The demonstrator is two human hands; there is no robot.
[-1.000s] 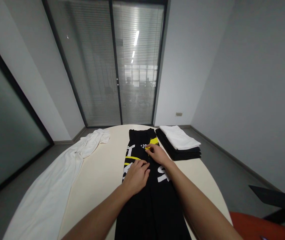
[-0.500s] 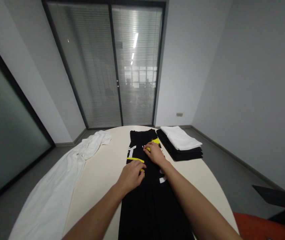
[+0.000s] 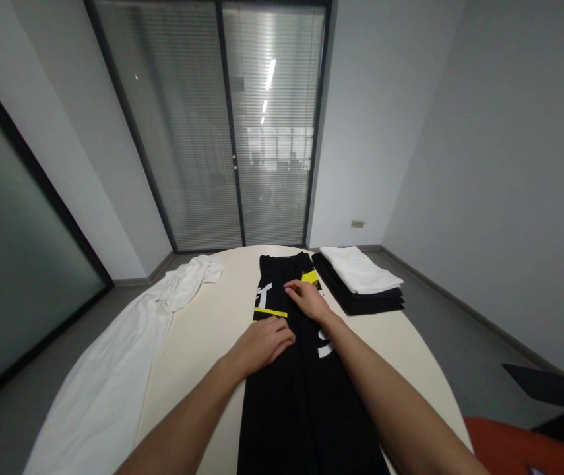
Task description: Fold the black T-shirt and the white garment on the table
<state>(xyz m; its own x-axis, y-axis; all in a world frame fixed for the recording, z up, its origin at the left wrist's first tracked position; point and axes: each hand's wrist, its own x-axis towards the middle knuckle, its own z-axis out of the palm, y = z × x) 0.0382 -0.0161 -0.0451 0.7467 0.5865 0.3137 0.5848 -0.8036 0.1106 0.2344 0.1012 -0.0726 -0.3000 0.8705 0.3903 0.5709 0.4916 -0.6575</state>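
Black trousers [image 3: 282, 409] lie lengthwise down the middle of the table, waistband at the far end. White lettering and yellow patches are printed on both legs. My left hand [image 3: 266, 342] rests palm down on the left leg just below a yellow stripe, its fingers loosely stretched and holding nothing. Farther up, my right hand [image 3: 310, 302] lies over the right leg beside a yellow patch. Its fingers are extended toward the centre of the trousers, with nothing visible in them.
A rumpled white garment [image 3: 108, 369] covers the left side of the round cream table [image 3: 197, 369]. At the back right sits a stack of folded black clothes [image 3: 355, 305] with a folded white one [image 3: 358, 269] on top. An orange chair [image 3: 514, 448] stands beyond the right edge.
My right hand has uncovered more of the yellow patch, and no yellow shows at its fingertips now. My left hand has flattened and shifted slightly over the yellow print. The view has tilted slightly.
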